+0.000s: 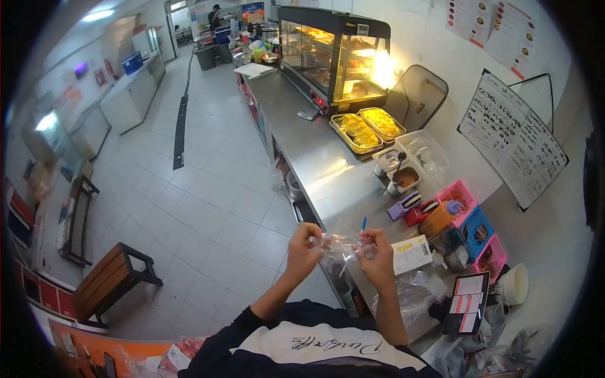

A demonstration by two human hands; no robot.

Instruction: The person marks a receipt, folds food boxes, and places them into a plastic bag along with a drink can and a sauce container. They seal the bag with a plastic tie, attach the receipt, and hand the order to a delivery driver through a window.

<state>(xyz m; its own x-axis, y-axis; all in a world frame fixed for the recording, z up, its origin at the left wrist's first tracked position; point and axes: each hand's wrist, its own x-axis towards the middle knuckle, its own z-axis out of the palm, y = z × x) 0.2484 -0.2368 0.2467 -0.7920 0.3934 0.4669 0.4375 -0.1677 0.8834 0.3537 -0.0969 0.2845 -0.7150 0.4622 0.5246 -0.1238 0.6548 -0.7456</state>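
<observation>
A crinkled clear plastic bag point(341, 247) is stretched between my two hands at the counter's front edge. My left hand point(305, 251) pinches one side of it, fingers closed. On the opposite side my right hand point(377, 253) has its fingers closed on the plastic too. A thin blue stick-like thing point(363, 223) pokes up by the right fingertips. Just right of that hand lies a white box with yellow print point(412, 254), and more clear plastic bags point(409, 296) are heaped below it on the steel counter point(324, 179).
Along the wall stand pink point(457, 196) and blue baskets point(477, 232), an orange bottle point(437, 219) and a tablet point(467, 303). Farther up are sauce containers point(403, 179), foil trays of yellow food point(355, 131) and a lit display warmer point(334, 57). A wooden bench point(113, 280) stands left.
</observation>
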